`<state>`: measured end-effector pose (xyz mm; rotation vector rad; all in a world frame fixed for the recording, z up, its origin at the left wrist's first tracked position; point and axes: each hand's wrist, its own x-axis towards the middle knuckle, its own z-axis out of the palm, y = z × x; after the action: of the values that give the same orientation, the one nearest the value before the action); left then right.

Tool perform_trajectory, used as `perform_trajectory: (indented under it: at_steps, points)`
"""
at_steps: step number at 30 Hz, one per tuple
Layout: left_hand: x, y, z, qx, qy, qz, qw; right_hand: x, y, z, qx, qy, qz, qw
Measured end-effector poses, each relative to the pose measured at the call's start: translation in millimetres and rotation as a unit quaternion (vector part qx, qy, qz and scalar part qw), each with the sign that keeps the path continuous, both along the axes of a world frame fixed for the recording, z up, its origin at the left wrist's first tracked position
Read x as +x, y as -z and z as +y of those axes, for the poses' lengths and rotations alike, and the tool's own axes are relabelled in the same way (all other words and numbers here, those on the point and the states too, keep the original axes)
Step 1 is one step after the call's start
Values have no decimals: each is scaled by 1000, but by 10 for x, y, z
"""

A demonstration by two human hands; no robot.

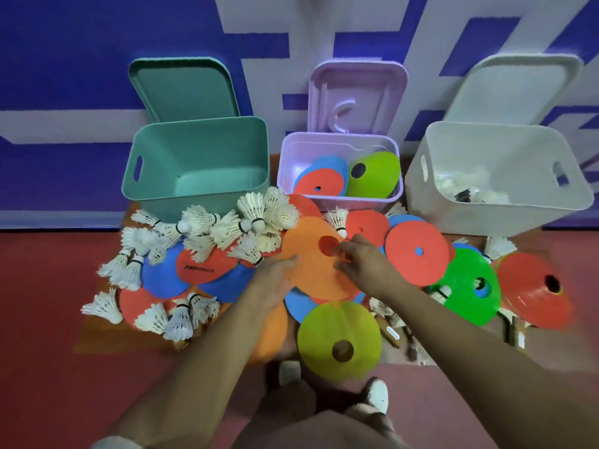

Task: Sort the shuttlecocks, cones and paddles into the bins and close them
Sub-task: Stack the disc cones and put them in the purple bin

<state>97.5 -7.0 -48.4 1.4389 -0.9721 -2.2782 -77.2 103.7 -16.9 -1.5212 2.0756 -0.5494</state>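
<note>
Sorting barely started: lilac plastic bin (337, 202) holds three flat disc cones, white plastic bin (486, 202) some feathered shuttlecocks, teal plastic bin (194, 170) nothing; all lids up. Left hand (275, 280) and right hand (359, 260) pinch the flat orange disc cone (314, 270) atop the pile. Most items remain; paddles mostly buried. Red floor, blue-white wall.
</note>
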Motion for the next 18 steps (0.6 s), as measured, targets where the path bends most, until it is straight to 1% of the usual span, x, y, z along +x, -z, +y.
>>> perform_trajectory:
  at_steps: [1, 3, 5, 6, 7, 8, 9, 11, 12, 14, 16, 18]
  points:
    - [-9, -6, -10, 27, -2, 27, 999, 43, -1, 88, -11, 26, -11, 1000]
    - [-14, -26, -22, 45, 7, 47, 998, 166, -6, 288, -56, 114, -52, 991]
    - [-25, -81, -20, 38, 23, 53, 998, 291, 22, 520, -94, 223, -84, 967]
    - [-27, -120, -1, 37, 27, 59, 997, 343, 79, 659, -92, 265, -91, 956]
    - [-24, -134, 5, 38, 31, 69, 996, 388, 156, 793, -71, 291, -95, 949]
    - [-6, -153, 15, 33, 34, 79, 996, 434, 253, 934, -23, 301, -97, 948]
    - [17, -162, 22, 24, 39, 93, 995, 490, 335, 1056, 45, 296, -89, 950]
    - [94, -175, 33, 1, 36, 120, 992, 609, 504, 1226, 186, 250, -35, 950]
    - [137, -191, 50, -7, 27, 128, 991, 663, 583, 1263, 232, 227, -9, 946]
    - [234, -247, 122, -20, 7, 136, 991, 767, 713, 1268, 266, 206, 10, 942]
    - [343, -303, 221, -41, -3, 136, 990, 824, 795, 1235, 260, 214, 11, 942]
    - [483, -338, 321, -56, -19, 136, 989, 856, 870, 1226, 232, 212, 26, 949]
